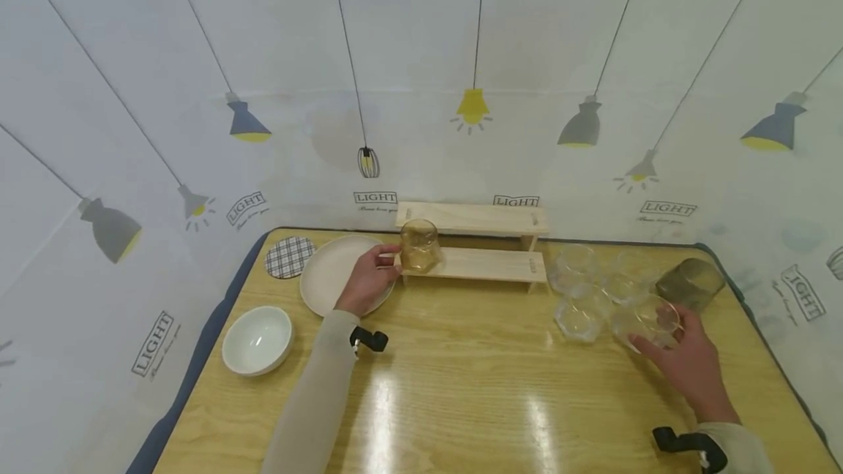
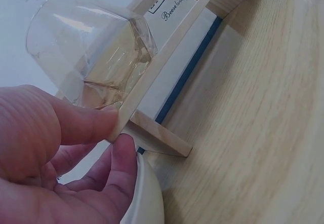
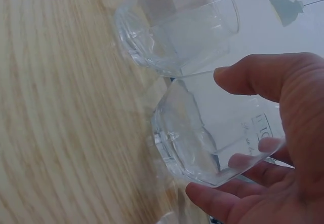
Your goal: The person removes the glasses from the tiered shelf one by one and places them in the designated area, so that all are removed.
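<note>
- Wooden table (image 1: pixel 461 401), glossy and grained, carries everything.
- Pale two-step wooden rack (image 1: pixel 476 263) stands at the table's back; its thin lower slat could tip a glass set near the edge.
- Cream round plate (image 1: pixel 324 285) lies under the left hand (image 1: pixel 366 285).
- Amber faceted glass (image 1: pixel 419 246) sits on the lower slat; left fingers rest apart at its base.
- Clear faceted glass (image 1: pixel 648 320) is on the table, right hand (image 1: pixel 691 366) fingers curled round it; smooth walls may slip and knock neighbouring glasses.
</note>
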Motion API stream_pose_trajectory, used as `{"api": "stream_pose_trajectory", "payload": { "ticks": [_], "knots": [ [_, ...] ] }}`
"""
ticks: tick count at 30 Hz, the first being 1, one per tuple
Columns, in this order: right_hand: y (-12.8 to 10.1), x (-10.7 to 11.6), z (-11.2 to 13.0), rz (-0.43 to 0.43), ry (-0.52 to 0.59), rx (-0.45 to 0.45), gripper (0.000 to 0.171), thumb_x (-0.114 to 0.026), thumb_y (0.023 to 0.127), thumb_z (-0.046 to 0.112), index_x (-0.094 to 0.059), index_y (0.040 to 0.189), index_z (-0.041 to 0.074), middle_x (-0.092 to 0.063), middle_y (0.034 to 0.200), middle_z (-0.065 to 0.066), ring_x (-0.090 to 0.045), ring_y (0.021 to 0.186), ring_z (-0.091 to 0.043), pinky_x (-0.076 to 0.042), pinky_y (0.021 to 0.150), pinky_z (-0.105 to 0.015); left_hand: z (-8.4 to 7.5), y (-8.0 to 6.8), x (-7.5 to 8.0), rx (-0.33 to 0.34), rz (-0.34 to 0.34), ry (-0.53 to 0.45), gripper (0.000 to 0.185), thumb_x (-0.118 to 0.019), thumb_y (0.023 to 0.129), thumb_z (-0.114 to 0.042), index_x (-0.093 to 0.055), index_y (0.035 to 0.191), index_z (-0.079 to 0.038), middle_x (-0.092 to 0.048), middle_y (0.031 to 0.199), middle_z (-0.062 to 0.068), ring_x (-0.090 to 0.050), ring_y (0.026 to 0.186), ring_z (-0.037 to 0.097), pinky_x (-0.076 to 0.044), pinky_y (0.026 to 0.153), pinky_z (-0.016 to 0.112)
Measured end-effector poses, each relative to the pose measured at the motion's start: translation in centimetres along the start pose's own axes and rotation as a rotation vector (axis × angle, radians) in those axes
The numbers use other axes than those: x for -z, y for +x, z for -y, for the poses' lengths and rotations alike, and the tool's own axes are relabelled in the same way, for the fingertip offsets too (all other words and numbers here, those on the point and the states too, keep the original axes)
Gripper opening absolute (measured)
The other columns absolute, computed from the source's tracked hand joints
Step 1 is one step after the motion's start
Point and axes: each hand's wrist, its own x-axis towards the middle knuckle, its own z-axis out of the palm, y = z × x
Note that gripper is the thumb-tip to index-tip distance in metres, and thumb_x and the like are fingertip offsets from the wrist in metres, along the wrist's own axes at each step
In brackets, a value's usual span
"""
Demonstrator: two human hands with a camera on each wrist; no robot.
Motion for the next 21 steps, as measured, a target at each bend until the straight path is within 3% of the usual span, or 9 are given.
{"api": "stream_pose_trajectory", "payload": {
  "ticks": [3,5,9,11,14,17,21],
  "knots": [
    [0.1,0.3,0.4,0.025,-0.028,0.007,0.101,-0.079,0.095,0.045,-0.02,0.165,0.002,-0.034,0.166,-0.031,-0.04,0.144,-0.06,-0.04,0.072,-0.004,0.2,0.0,0.1,0.003,-0.01,-0.005,0.045,-0.071,0.098,-0.007,-0.063,0.142,-0.012,-0.065,0.133,0.018,-0.063,0.126,0.032,-0.055,0.1,0.039],
    [0.2,0.5,0.6,0.029,-0.025,0.013,0.103,-0.079,0.095,0.045,-0.018,0.166,0.002,-0.03,0.168,-0.031,-0.038,0.145,-0.06,-0.048,0.074,-0.007,0.3,0.1,0.1,-0.002,-0.01,0.004,0.046,-0.071,0.098,-0.007,-0.063,0.143,-0.012,-0.065,0.132,0.018,-0.063,0.125,0.031,-0.055,0.1,0.038],
    [0.0,0.7,1.1,-0.011,0.032,0.035,0.1,-0.078,0.097,0.04,-0.018,0.167,0.003,-0.026,0.17,-0.03,-0.034,0.15,-0.055,-0.046,0.083,0.0,0.3,0.2,0.3,-0.009,-0.004,0.009,0.046,-0.071,0.098,-0.008,-0.062,0.143,-0.013,-0.065,0.134,0.018,-0.062,0.126,0.031,-0.055,0.101,0.039],
    [-0.1,0.7,1.5,-0.057,0.061,0.04,0.096,-0.078,0.097,0.038,-0.022,0.167,0.004,-0.029,0.169,-0.027,-0.034,0.154,-0.046,-0.04,0.085,0.005,0.3,0.3,0.3,-0.013,-0.001,0.007,0.046,-0.071,0.098,-0.009,-0.062,0.143,-0.012,-0.064,0.135,0.018,-0.062,0.127,0.031,-0.055,0.102,0.041],
    [-0.4,0.8,2.2,-0.132,0.075,0.042,0.087,-0.078,0.097,0.037,-0.031,0.164,0.007,-0.037,0.167,-0.02,-0.037,0.156,-0.022,-0.038,0.091,0.006,0.3,0.3,0.3,-0.012,0.004,0.007,0.046,-0.071,0.099,-0.009,-0.062,0.143,-0.012,-0.064,0.136,0.018,-0.061,0.128,0.031,-0.054,0.103,0.042],
    [-0.6,1.1,2.7,-0.201,0.069,0.066,0.082,-0.08,0.096,0.033,-0.037,0.161,0.009,-0.044,0.163,-0.016,-0.041,0.146,-0.001,-0.038,0.094,0.005,0.3,0.3,0.2,-0.01,0.006,0.008,0.045,-0.071,0.099,-0.009,-0.062,0.143,-0.013,-0.064,0.136,0.018,-0.061,0.129,0.031,-0.054,0.104,0.042],
    [-0.9,1.4,3.8,-0.29,0.095,0.119,0.074,-0.084,0.093,0.023,-0.047,0.156,0.009,-0.052,0.154,-0.009,-0.045,0.13,0.011,-0.041,0.095,0.003,0.4,0.3,0.0,-0.004,0.004,0.007,0.045,-0.071,0.098,-0.009,-0.063,0.143,-0.013,-0.064,0.135,0.018,-0.061,0.129,0.032,-0.054,0.104,0.043]
  ]
}}
